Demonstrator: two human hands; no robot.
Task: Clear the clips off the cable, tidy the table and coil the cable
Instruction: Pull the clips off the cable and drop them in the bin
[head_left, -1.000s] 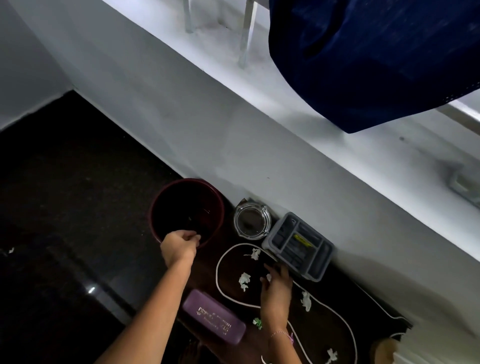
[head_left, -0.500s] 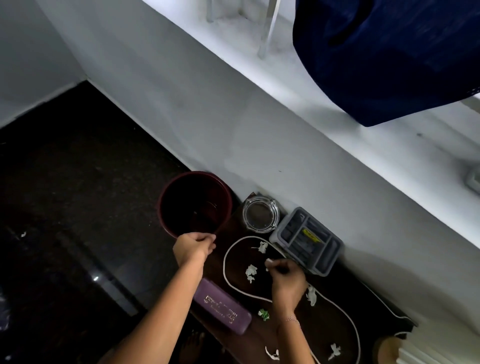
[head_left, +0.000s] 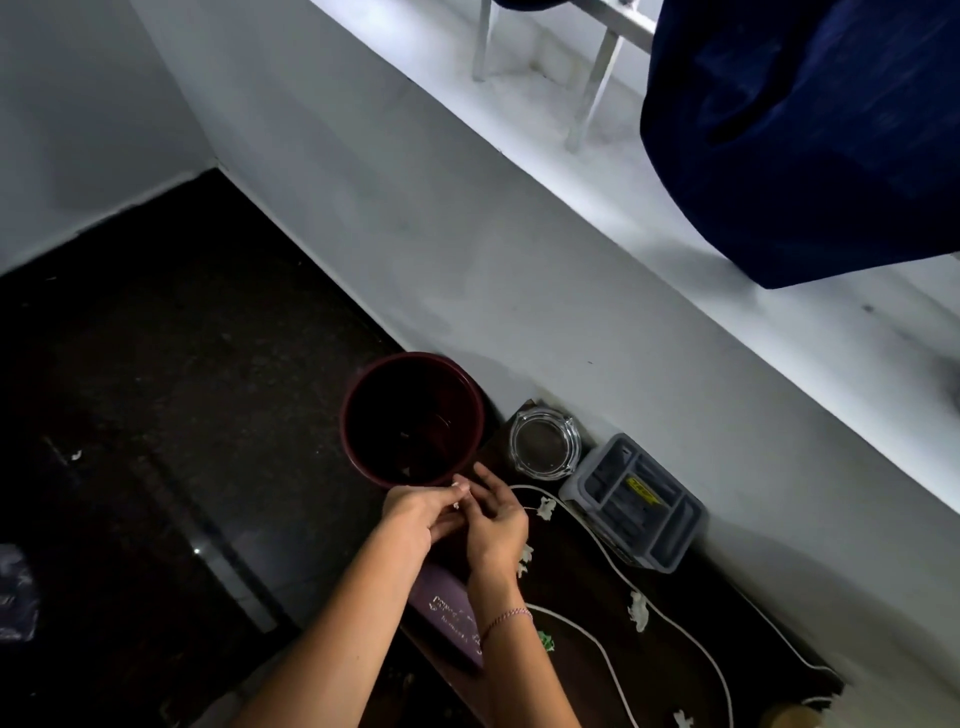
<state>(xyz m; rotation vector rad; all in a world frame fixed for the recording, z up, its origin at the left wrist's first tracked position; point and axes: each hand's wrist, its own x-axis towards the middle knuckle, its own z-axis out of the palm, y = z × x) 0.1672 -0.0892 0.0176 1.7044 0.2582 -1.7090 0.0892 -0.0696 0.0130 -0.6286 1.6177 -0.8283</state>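
Note:
A white cable (head_left: 607, 656) loops across the dark table (head_left: 691, 660). Small white clips lie on and beside it, one near the loop's far end (head_left: 544, 508) and one further right (head_left: 638, 611). A green clip (head_left: 545, 642) lies by my right wrist. My left hand (head_left: 413, 514) and my right hand (head_left: 496, 527) meet at the near rim of a dark red bucket (head_left: 363, 400). Their fingertips pinch a small white clip (head_left: 457, 503) between them. My right hand's other fingers are spread.
A glass ashtray (head_left: 544, 442) and a grey compartment tray (head_left: 641, 506) stand against the white wall at the table's back. A purple case (head_left: 447, 621) lies under my forearms at the table's left edge. Dark floor lies to the left; a blue cloth (head_left: 805, 135) hangs above.
My right hand lifted a white clip off the table and brought it left to my left hand by the bucket. My left hand drew back from over the bucket's mouth.

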